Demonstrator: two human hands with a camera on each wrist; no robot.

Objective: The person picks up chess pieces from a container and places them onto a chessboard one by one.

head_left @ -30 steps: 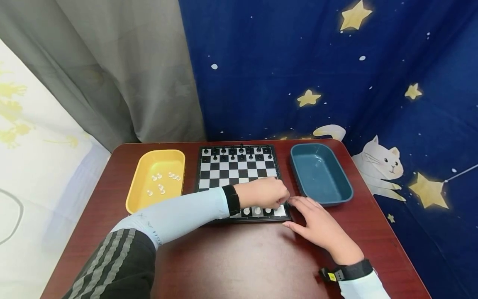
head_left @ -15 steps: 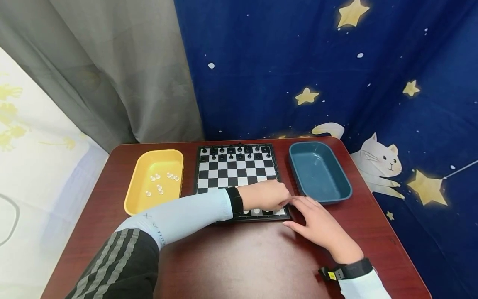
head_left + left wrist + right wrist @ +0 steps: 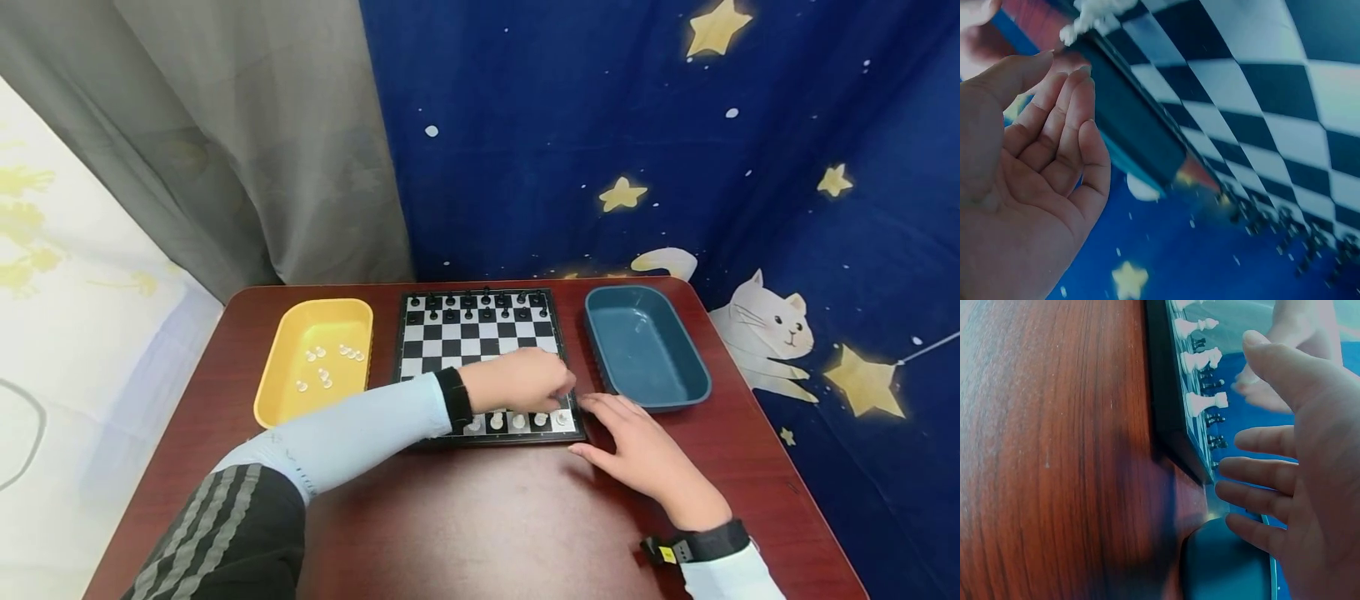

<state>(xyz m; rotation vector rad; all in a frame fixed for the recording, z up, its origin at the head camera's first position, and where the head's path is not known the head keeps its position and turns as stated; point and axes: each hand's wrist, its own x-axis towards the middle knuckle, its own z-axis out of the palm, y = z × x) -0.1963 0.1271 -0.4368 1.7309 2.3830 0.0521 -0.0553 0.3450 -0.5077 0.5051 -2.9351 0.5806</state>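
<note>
The left hand hovers with curled fingers over the near right part of the black-and-white checkered chessboard, just above a row of small white chess pieces (whether it touches one is hidden). Beside it, the right hand rests flat on the dark red wooden table, near the empty dark blue plastic tray.

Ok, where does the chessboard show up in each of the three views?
Head: the chessboard lies mid-table, between the yellow tray and the blue tray.
Left wrist: its squares fill the upper right, the dark edge running diagonally past the left hand.
Right wrist: its edge crosses the top centre, beside the right hand.
Shared landmark: the white pieces along its near edge.
</note>
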